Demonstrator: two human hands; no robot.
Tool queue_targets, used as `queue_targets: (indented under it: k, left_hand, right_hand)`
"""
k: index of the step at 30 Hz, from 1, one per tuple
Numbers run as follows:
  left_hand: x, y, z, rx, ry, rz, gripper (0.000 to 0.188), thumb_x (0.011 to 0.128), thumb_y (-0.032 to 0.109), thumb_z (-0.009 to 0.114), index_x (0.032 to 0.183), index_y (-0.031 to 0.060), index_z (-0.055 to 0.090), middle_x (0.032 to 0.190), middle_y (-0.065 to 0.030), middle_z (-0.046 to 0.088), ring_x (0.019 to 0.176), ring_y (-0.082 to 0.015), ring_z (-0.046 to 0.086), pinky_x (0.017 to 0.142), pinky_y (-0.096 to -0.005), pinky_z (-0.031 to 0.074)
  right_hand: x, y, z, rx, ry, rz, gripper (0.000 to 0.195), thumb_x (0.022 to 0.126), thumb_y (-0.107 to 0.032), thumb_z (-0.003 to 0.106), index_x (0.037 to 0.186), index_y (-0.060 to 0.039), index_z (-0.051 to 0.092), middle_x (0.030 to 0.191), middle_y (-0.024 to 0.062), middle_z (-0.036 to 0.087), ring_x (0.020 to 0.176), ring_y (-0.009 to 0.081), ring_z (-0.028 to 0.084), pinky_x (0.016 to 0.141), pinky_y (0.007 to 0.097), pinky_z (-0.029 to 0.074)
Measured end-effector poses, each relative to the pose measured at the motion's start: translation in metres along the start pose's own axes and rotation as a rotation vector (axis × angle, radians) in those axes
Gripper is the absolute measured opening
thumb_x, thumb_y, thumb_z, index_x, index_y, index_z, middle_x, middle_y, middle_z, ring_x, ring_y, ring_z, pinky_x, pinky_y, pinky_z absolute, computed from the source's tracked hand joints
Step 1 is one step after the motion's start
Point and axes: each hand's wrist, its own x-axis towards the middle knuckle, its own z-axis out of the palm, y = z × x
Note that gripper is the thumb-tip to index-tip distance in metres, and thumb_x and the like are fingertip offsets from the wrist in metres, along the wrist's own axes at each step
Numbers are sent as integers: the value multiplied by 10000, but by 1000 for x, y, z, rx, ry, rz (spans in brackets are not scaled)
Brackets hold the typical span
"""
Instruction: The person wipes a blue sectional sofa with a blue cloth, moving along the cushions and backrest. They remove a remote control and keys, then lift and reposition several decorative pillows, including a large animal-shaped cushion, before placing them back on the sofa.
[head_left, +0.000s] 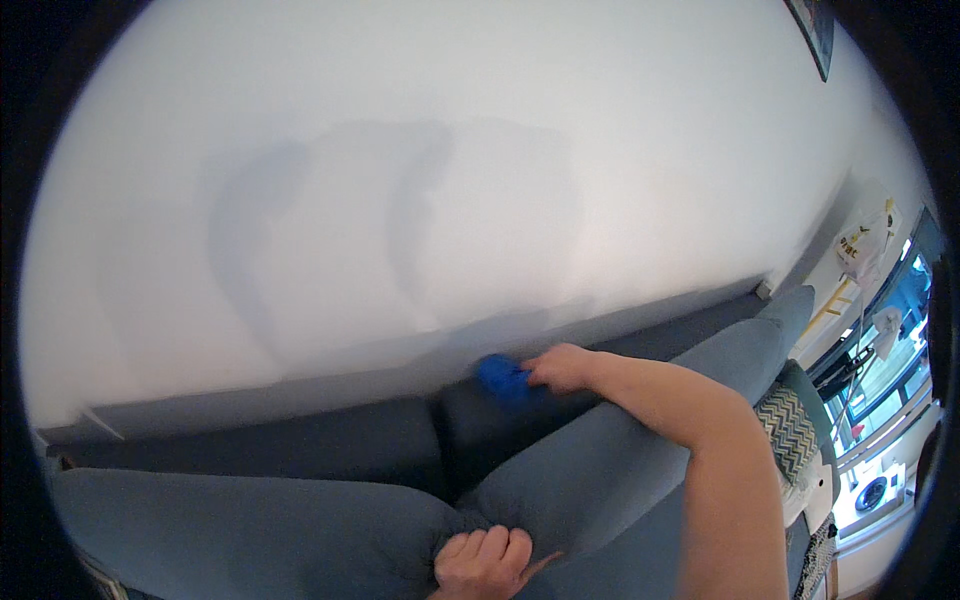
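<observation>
Stretched toward the wall, my right hand (561, 369) grips a bright blue thing (504, 378), blurred, which looks like a cloth or a brush head. It is over the dark back frame of a grey-blue sofa (517, 420), close to the foot of the white wall (450, 225). My left hand (484, 561) is closed on the top edge of a sofa back cushion (262, 517), where two cushions meet, and its fabric is bunched under the fingers. Part of the blue thing is hidden by my right fingers.
A zigzag-patterned pillow (787, 427) and a white plush item (819, 491) lie on the sofa at the right. Farther off are a hanging plastic bag (862, 244), a window (885, 375) and a washing machine (871, 495). A framed picture (817, 34) hangs at upper right.
</observation>
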Motion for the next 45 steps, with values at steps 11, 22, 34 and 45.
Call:
queue_targets:
  k: [11, 22, 34, 45]
  left_hand:
    - [14, -35, 13, -63, 9, 21, 422, 678, 484, 668, 585, 111, 494, 532, -7, 415, 425, -132, 406, 395, -284, 293]
    - [37, -65, 23, 7, 29, -52, 416, 627, 395, 742, 587, 103, 449, 560, -44, 436, 480, -199, 462, 448, -327, 323]
    - [40, -56, 16, 4, 47, -115, 368, 621, 302, 732, 686, 57, 465, 651, -122, 467, 604, -339, 480, 528, -414, 336]
    - [29, -62, 15, 168, 154, -73, 358, 704, 342, 673, 798, 34, 516, 696, -122, 481, 630, -328, 496, 574, -406, 366]
  right_hand:
    - [-82, 142, 77, -146, 134, 1214, 225, 791, -223, 524, 912, -122, 684, 1020, 120, 638, 878, 291, 634, 712, 420, 510]
    - [-66, -62, -45, 356, 1450, 484, 109, 608, -133, 572, 664, -44, 602, 718, 184, 597, 634, 333, 577, 587, 417, 471]
    - [-353, 73, 102, 9, 533, 2078, 194, 846, -203, 488, 901, -87, 634, 906, 123, 618, 827, 280, 627, 647, 416, 508]
    - [-172, -73, 9, 34, 1236, 272, 248, 697, -215, 591, 887, -59, 560, 784, 77, 558, 727, 269, 547, 660, 374, 455]
